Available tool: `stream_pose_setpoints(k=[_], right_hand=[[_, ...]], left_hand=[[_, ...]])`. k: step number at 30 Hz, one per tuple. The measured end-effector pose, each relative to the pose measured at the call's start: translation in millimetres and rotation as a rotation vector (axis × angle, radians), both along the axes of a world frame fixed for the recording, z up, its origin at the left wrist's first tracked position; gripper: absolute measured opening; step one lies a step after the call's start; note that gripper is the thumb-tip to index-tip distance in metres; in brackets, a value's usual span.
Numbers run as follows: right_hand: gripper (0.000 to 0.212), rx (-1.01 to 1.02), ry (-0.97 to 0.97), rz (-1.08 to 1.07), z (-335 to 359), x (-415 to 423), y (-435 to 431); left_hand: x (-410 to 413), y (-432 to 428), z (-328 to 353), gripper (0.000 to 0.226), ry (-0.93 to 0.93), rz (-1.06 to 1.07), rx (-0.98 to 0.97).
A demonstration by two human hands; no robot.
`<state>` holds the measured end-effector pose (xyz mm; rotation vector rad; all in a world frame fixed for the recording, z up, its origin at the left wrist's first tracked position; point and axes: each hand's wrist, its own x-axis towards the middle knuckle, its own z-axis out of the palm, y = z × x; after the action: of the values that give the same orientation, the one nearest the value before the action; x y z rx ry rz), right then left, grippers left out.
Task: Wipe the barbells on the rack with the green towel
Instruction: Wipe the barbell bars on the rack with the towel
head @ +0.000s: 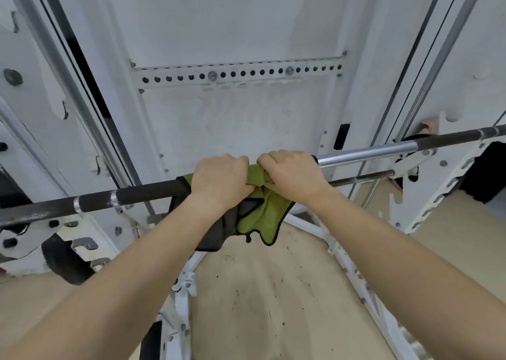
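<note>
A long barbell [142,194] runs across the head view from lower left to upper right, dark and knurled on the left, shiny chrome [367,153] to the right of my hands. The green towel [262,209], black-edged with a dark grey side, is wrapped over the bar's middle and hangs below it. My left hand [220,177] and my right hand [290,173] sit side by side on the bar, both closed over the towel. A thinner bar [361,178] runs just behind and below on the right.
The white rack frame surrounds the bar: notched uprights [432,190] at right, brackets and bolts [16,239] at left, a perforated white rail [241,72] on the back panel. White base struts [345,261] cross a scuffed tan floor [262,291] below.
</note>
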<state>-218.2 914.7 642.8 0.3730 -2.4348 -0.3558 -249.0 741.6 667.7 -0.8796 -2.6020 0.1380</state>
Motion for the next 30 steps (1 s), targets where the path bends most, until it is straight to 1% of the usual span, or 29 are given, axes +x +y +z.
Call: stream_pose_setpoints(k=[6,9,12,14,16,19,22,24,27,30], right_hand=[[0.025,-0.05,0.048,0.027,-7.7,10.3,100.9],[0.024,-0.059,0.072,0.028,-9.8,16.4,153.8],[0.021,-0.076,0.079,0.022,-12.2,18.7,174.2],[0.016,-0.127,0.088,0.008,-11.9,19.6,164.7],[0.017,-0.141,0.084,0.013,-10.3,18.4,142.3],[0.024,-0.105,0.066,0.042,-7.3,9.5,79.7],[0.025,-0.112,0.029,0.06,-6.8,-0.1,-0.2],[0.026,-0.132,0.034,0.064,-7.4,-4.9,-24.3],[0.023,-0.11,0.088,0.071,-7.7,-2.8,-5.1],[0.02,-0.07,0.12,0.074,-8.1,3.8,37.1]], left_hand=[[10.7,98.4,-2.7,0.021,0.063,-0.083,0.013],[18.3,146.7,-2.7,0.014,0.076,-0.087,-0.001],[23.6,169.1,-1.9,0.01,0.071,-0.079,-0.019],[26.1,164.9,-0.6,0.013,0.074,-0.068,-0.026],[25.4,149.0,-1.0,0.015,0.078,-0.037,-0.023],[18.3,91.8,-3.6,0.021,0.086,0.066,-0.069],[9.2,22.6,-6.0,0.031,0.108,0.154,-0.08],[5.7,5.2,-7.5,0.035,0.106,0.173,-0.091],[3.5,17.2,-7.5,0.042,0.059,0.161,-0.108],[4.6,46.9,-8.5,0.04,0.069,0.126,-0.068]])
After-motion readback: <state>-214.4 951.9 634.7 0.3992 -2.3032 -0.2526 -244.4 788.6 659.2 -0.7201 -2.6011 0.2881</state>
